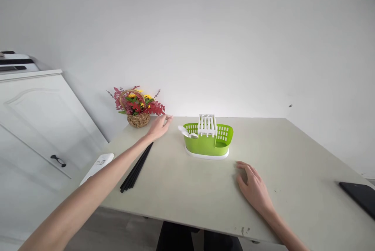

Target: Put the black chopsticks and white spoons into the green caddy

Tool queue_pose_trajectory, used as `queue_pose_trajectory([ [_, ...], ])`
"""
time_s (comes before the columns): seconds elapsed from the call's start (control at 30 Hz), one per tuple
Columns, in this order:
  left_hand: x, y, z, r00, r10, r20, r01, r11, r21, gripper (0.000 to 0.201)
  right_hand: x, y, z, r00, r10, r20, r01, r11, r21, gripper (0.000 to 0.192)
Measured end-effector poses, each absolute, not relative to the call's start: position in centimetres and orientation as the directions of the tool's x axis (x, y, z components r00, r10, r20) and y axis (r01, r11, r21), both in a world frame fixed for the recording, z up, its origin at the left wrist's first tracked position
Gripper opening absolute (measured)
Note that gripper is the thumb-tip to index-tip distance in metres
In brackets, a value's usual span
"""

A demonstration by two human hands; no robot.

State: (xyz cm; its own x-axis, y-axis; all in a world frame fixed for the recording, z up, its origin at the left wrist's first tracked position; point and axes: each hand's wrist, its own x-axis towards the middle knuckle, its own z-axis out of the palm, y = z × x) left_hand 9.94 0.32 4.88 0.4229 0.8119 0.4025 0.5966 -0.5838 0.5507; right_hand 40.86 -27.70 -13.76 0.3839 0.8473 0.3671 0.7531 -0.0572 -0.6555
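Observation:
A green plastic basket (202,146) with a white base stands in the middle of the table. A white slotted rack (208,125) sits across its top, and white spoons (188,132) lean out over its left side. My left hand (159,126) is raised to the left of the basket, apart from it, with fingers stretched and nothing seen in them. Below that hand lie several black chopsticks (137,169), their far ends near my wrist. My right hand (253,185) rests on the table at the basket's front right, fingers loosely apart and holding nothing.
A wicker basket of artificial flowers (138,120) stands at the back left by the wall. A white flat object (101,162) lies at the left edge, partly behind my forearm. A black phone (359,197) lies far right. A white cabinet (38,126) adjoins the table (281,145).

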Motion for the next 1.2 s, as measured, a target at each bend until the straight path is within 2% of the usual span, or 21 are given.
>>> queue_pose_trajectory([
  [0.1, 13.4, -2.7, 5.7, 0.574, 0.663, 0.480, 0.494, -0.748, 0.443, 0.041, 40.8, -27.7, -13.5, 0.384, 0.849, 0.363, 0.748, -0.056, -0.661, 0.031],
  [0.23, 15.7, -5.0, 5.6, 0.762, 0.515, 0.393, 0.383, -0.847, 0.367, 0.033, 40.7, -27.7, -13.2, 0.397, 0.847, 0.354, 0.741, -0.068, -0.668, 0.030],
  [0.33, 16.3, -5.0, 5.3, 0.827, 0.457, 0.328, 0.365, -0.879, 0.306, 0.033, 40.7, -27.7, -13.0, 0.393, 0.850, 0.352, 0.746, -0.071, -0.662, 0.029],
  [0.53, 16.8, -3.9, 4.8, 0.842, 0.470, 0.266, 0.407, -0.876, 0.260, 0.038, 40.6, -28.0, -12.4, 0.399, 0.866, 0.301, 0.739, -0.110, -0.664, 0.028],
  [0.63, 17.0, -3.4, 4.4, 0.848, 0.450, 0.279, 0.387, -0.886, 0.253, 0.035, 40.6, -28.1, -12.2, 0.402, 0.869, 0.288, 0.735, -0.118, -0.668, 0.029],
  [0.8, 17.2, -2.4, 2.9, 0.850, 0.315, 0.423, 0.284, -0.949, 0.136, 0.036, 40.5, -28.1, -11.9, 0.415, 0.867, 0.277, 0.730, -0.136, -0.670, 0.029],
  [0.97, 17.7, -1.3, 1.8, 0.817, 0.097, 0.569, 0.124, -0.992, -0.009, 0.039, 40.3, -28.3, -11.4, 0.427, 0.873, 0.233, 0.721, -0.174, -0.670, 0.028],
  [1.03, 17.9, -1.1, 2.1, 0.799, 0.031, 0.600, 0.073, -0.996, -0.046, 0.039, 40.3, -28.3, -11.3, 0.438, 0.872, 0.217, 0.717, -0.194, -0.670, 0.028],
  [1.2, 17.9, -1.2, 3.8, 0.789, -0.057, 0.612, -0.016, -0.997, -0.072, 0.038, 40.4, -28.3, -11.3, 0.463, 0.864, 0.197, 0.708, -0.227, -0.669, 0.028],
])
